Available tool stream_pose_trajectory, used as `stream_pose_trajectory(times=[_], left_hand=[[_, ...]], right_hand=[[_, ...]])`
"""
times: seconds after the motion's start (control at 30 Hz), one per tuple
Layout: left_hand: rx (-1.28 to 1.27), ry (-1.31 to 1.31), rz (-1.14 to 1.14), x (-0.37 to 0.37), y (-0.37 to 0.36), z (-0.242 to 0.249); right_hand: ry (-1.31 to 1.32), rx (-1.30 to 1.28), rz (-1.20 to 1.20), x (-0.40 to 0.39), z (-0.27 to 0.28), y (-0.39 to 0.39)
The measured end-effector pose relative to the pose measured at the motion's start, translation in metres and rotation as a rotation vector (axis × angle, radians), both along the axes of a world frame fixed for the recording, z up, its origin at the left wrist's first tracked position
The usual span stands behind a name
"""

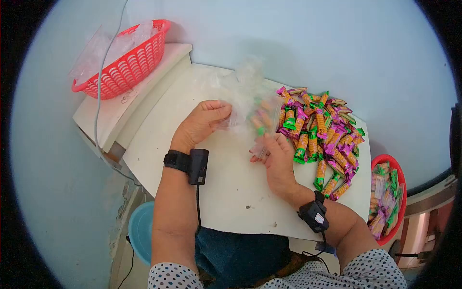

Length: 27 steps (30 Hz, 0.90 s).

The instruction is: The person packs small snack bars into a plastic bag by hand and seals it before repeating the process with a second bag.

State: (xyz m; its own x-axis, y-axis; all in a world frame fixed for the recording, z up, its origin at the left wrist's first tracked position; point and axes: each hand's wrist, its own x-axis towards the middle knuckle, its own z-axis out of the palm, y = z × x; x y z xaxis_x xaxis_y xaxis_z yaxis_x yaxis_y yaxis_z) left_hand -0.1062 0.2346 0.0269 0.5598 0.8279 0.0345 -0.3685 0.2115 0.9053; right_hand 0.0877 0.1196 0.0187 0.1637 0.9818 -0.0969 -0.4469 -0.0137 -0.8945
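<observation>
Between my two hands a clear plastic bag [267, 113] is held over the white table. My left hand [204, 119] is closed, thumb and fingers pinching clear plastic at the bag's left side. Lower on the right, my right hand [279, 159] pinches the near edge of the bag. Green and orange colours of wrapped snack sticks show through the film. More crumpled clear bags [243, 79] lie just beyond my hands. Right of them is a heap of snack sticks [320, 127] in purple, green and orange wrappers, close to my right hand.
A red basket [127, 72] of clear bags stands on a raised white shelf at the back left. A grey cable [98, 106] hangs in front of it. Beside the white table [226, 202], a red basket [403, 178] holds bagged snacks. A blue basin [139, 226] sits lower left.
</observation>
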Motion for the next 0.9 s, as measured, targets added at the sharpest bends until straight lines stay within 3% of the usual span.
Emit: stream_pose_trajectory(times=[0.33,0.43,0.63,0.9], left_hand=[[0.1,0.127,0.258,-0.031,0.003,0.008],[0.061,0.029,0.238,-0.028,-0.005,0.017],[0.077,0.122,0.092,-0.041,0.002,0.015],[0.064,0.202,0.306,-0.028,-0.006,0.02]], right_hand=[[-0.121,0.073,0.086,0.004,-0.009,-0.003],[-0.172,0.068,0.078,0.001,-0.009,-0.005],[-0.208,0.067,0.111,0.002,-0.007,-0.008],[-0.235,0.098,0.091,0.001,-0.007,-0.009]])
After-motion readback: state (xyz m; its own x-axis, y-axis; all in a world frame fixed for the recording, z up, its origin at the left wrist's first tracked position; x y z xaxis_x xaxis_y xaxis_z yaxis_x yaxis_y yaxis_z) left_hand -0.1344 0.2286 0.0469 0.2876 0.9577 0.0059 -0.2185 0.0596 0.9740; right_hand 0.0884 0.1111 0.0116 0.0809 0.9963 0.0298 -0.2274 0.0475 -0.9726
